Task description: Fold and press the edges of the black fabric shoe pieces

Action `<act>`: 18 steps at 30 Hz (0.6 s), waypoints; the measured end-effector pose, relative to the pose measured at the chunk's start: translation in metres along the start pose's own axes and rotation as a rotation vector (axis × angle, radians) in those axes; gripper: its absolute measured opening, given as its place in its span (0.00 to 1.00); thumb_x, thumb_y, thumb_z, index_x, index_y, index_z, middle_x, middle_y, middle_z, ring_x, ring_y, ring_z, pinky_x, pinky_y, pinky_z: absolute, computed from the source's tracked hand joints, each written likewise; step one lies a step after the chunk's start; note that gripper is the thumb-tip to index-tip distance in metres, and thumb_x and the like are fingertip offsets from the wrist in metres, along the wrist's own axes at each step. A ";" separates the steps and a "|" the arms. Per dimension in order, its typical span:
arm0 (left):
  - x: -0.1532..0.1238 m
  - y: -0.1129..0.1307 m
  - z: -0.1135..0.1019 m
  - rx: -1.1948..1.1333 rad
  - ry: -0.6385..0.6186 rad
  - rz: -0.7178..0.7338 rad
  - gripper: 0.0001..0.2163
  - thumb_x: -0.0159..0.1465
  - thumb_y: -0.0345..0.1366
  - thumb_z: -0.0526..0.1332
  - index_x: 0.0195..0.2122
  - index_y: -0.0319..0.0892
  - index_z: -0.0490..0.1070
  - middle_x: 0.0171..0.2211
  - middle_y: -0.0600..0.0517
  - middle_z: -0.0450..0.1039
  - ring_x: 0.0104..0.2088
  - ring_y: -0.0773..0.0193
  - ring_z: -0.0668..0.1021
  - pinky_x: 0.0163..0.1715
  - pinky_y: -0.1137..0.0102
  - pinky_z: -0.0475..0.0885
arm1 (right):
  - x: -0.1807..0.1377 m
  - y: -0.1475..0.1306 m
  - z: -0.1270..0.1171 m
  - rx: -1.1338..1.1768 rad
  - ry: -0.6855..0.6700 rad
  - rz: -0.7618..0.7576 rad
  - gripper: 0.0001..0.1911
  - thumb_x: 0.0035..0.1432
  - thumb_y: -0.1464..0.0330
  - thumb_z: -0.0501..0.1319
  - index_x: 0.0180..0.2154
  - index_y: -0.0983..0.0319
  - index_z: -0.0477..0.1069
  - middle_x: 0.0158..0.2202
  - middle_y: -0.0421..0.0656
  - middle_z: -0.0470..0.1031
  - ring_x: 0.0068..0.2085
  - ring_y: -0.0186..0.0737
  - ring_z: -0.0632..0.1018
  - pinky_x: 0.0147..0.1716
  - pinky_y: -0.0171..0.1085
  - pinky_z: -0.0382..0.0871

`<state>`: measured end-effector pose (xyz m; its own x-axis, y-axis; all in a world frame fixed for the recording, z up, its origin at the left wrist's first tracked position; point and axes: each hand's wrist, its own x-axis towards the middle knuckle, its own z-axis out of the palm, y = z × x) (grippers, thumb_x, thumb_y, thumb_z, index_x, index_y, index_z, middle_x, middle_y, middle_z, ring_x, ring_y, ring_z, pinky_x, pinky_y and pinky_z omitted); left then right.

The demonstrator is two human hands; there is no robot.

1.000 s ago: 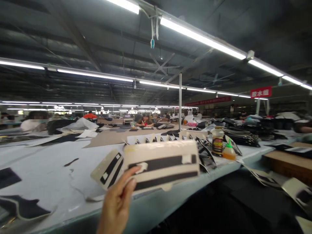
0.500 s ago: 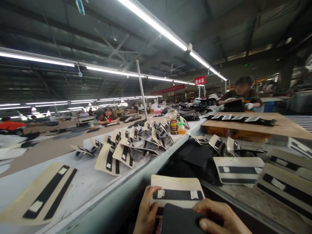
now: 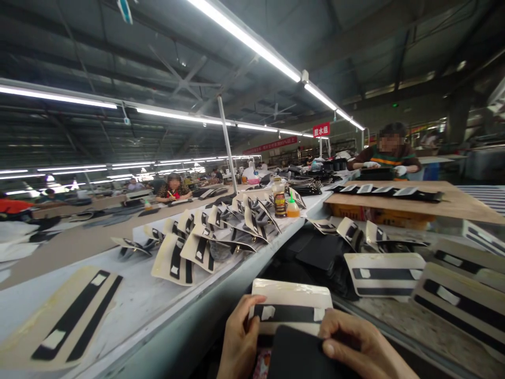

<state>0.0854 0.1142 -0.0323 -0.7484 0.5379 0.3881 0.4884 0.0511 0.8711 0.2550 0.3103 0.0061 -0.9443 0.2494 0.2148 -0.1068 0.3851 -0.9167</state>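
Note:
At the bottom centre my left hand (image 3: 239, 342) grips the left end of a cream panel (image 3: 292, 300) that carries black strips and small white tabs. My right hand (image 3: 361, 347) presses a black piece (image 3: 298, 352) against the lower part of that panel, fingers curled over its top edge. Both hands sit in the gap between the long white table (image 3: 138, 300) on the left and the grey surface (image 3: 414, 326) on the right.
Several cream-and-black panels (image 3: 205, 242) stand overlapped along the white table, with one lying flat (image 3: 71, 316) at near left. A dark bottle (image 3: 280, 200) and an orange glue bottle (image 3: 292, 208) stand further along. More panels (image 3: 384, 273) lie at right. A person (image 3: 389, 155) works behind a wooden board (image 3: 414, 202).
A second ago my left hand alone held the panel up over the white table. It has since come down into the gap, and my right hand has joined with the black piece.

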 end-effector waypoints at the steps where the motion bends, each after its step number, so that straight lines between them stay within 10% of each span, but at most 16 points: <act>1: -0.002 0.005 -0.001 -0.020 -0.024 -0.004 0.14 0.63 0.33 0.56 0.45 0.44 0.79 0.46 0.48 0.78 0.48 0.54 0.80 0.50 0.67 0.73 | 0.003 -0.003 -0.001 -0.058 0.043 -0.004 0.13 0.57 0.57 0.61 0.27 0.58 0.70 0.27 0.37 0.71 0.30 0.39 0.70 0.31 0.36 0.60; 7: -0.015 0.031 0.004 -0.188 0.051 -0.034 0.21 0.66 0.54 0.57 0.37 0.41 0.81 0.36 0.47 0.79 0.41 0.53 0.79 0.43 0.69 0.73 | 0.020 -0.017 0.006 -0.323 0.131 -0.111 0.07 0.59 0.65 0.59 0.29 0.58 0.72 0.31 0.39 0.75 0.35 0.42 0.76 0.37 0.38 0.64; 12: -0.018 0.027 0.015 -0.132 0.191 -0.118 0.22 0.62 0.56 0.63 0.24 0.42 0.75 0.23 0.54 0.69 0.28 0.62 0.72 0.29 0.73 0.69 | 0.024 -0.010 0.015 -0.365 0.135 -0.153 0.04 0.60 0.68 0.61 0.33 0.57 0.75 0.34 0.40 0.76 0.37 0.42 0.78 0.38 0.37 0.67; 18: -0.023 0.030 0.020 -0.231 0.287 -0.121 0.15 0.56 0.52 0.70 0.29 0.45 0.83 0.32 0.53 0.81 0.36 0.58 0.80 0.38 0.75 0.73 | 0.016 -0.001 0.015 -0.371 0.182 -0.131 0.07 0.62 0.70 0.60 0.30 0.58 0.71 0.38 0.40 0.73 0.36 0.40 0.77 0.38 0.38 0.67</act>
<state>0.1265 0.1202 -0.0215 -0.9058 0.2804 0.3178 0.2989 -0.1088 0.9480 0.2357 0.3002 0.0054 -0.8564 0.3171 0.4076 -0.0716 0.7087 -0.7019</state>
